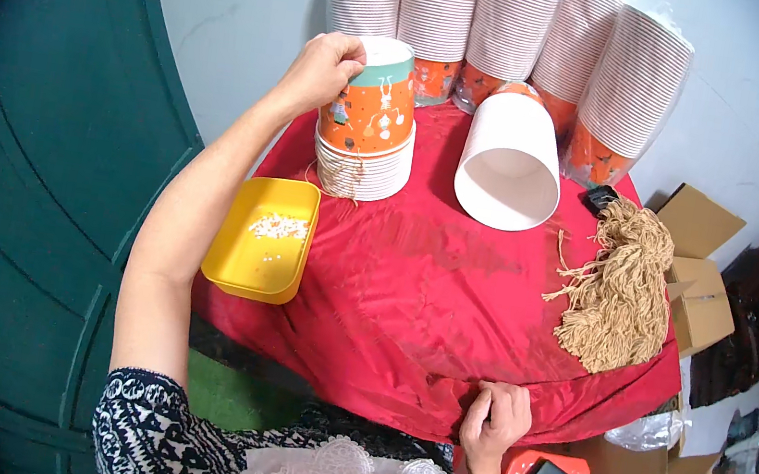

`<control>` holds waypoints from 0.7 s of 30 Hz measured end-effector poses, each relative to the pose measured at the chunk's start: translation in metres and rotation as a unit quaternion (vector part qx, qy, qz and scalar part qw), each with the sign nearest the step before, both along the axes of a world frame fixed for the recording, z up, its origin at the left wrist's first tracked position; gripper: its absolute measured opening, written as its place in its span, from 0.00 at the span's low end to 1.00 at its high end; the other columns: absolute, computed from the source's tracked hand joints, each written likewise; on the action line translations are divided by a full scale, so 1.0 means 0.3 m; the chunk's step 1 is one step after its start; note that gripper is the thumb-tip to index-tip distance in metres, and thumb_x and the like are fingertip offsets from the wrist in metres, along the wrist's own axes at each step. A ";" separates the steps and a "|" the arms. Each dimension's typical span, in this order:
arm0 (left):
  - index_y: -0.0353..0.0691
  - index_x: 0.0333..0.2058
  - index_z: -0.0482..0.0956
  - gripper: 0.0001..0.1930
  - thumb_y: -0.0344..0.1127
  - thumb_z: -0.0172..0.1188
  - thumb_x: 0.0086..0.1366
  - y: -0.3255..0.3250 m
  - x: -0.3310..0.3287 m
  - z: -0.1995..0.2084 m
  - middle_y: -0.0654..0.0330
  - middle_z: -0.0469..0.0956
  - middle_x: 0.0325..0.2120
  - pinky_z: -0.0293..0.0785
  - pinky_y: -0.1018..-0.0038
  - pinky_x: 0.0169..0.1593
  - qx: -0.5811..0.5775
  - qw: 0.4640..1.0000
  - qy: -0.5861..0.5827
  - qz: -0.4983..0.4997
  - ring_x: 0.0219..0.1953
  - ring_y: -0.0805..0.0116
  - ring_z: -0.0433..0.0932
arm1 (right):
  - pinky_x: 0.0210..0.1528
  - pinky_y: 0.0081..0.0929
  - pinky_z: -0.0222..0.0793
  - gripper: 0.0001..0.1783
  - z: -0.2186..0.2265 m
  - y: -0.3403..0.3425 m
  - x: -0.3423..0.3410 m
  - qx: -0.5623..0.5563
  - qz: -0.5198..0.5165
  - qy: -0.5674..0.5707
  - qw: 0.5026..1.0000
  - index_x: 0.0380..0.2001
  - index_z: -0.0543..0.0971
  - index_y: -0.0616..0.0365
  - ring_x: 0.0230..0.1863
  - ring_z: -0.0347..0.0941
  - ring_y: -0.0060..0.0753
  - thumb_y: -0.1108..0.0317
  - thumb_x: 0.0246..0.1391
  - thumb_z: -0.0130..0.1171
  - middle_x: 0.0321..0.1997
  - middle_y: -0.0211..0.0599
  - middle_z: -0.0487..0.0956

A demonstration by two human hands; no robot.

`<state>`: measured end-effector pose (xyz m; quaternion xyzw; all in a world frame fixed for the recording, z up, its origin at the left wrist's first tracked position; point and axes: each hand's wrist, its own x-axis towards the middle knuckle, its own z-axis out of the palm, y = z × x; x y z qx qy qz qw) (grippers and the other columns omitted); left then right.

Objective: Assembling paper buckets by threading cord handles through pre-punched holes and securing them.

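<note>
At the far left of the table stands a stack of upturned paper buckets (371, 100), the top one orange and green with printed figures. My left hand (326, 65) reaches up to it, fingers pinched at its upper edge. Brown strings (342, 174) hang over the white rims lower in the stack. My right hand (497, 419) is curled closed against the red cloth (431, 283) by the front edge; what its fingers hold, if anything, is hidden. Below the stack sits a yellow tub (214, 257) with small white pieces (280, 226) inside.
A white paper bucket (508, 173) lies on its side, mouth toward me. Tall sleeves of nested buckets (634, 84) line the back. A bundle of tan cords (618, 300) lies at right beside a small black object (600, 200). Cardboard boxes (700, 302) and a red stool (517, 465) with devices stand right.
</note>
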<state>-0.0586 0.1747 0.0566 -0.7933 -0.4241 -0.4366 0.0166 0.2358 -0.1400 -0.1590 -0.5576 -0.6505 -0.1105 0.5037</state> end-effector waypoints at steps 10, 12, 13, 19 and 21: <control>0.31 0.31 0.77 0.04 0.26 0.58 0.57 0.010 -0.022 -0.008 0.49 0.77 0.29 0.73 0.63 0.39 -0.006 1.000 0.019 -0.006 0.33 0.55 0.77 | 0.28 0.35 0.64 0.06 0.001 -0.001 0.002 -0.006 0.001 -0.003 1.000 0.27 0.77 0.60 0.25 0.71 0.41 0.80 0.42 0.58 0.25 0.40 0.75; 0.31 0.31 0.77 0.04 0.26 0.58 0.57 0.013 -0.030 -0.017 0.49 0.77 0.30 0.73 0.63 0.40 -0.001 1.000 0.017 -0.009 0.34 0.55 0.77 | 0.27 0.35 0.64 0.06 0.003 -0.001 0.001 -0.008 0.001 -0.002 1.000 0.27 0.77 0.60 0.25 0.71 0.41 0.80 0.42 0.58 0.25 0.40 0.75; 0.31 0.31 0.77 0.05 0.27 0.58 0.57 0.012 -0.029 -0.020 0.50 0.77 0.31 0.73 0.63 0.40 0.005 1.000 0.015 -0.013 0.35 0.55 0.77 | 0.27 0.35 0.64 0.06 0.004 0.000 0.001 -0.009 -0.001 -0.001 1.000 0.27 0.77 0.60 0.25 0.71 0.41 0.80 0.42 0.58 0.25 0.40 0.75; 0.32 0.32 0.77 0.04 0.26 0.59 0.58 0.024 -0.034 -0.017 0.51 0.77 0.31 0.73 0.63 0.41 0.002 1.000 0.022 -0.012 0.36 0.55 0.77 | 0.27 0.35 0.64 0.06 0.001 -0.001 -0.001 -0.014 -0.009 0.001 1.000 0.27 0.78 0.60 0.25 0.71 0.42 0.80 0.42 0.58 0.25 0.41 0.75; 0.32 0.32 0.77 0.04 0.26 0.58 0.58 0.024 -0.037 -0.019 0.51 0.77 0.31 0.73 0.63 0.41 -0.002 1.000 0.018 -0.015 0.36 0.55 0.77 | 0.27 0.35 0.64 0.06 0.001 -0.001 -0.002 -0.016 -0.011 0.002 1.000 0.27 0.78 0.60 0.25 0.71 0.42 0.80 0.42 0.58 0.25 0.41 0.75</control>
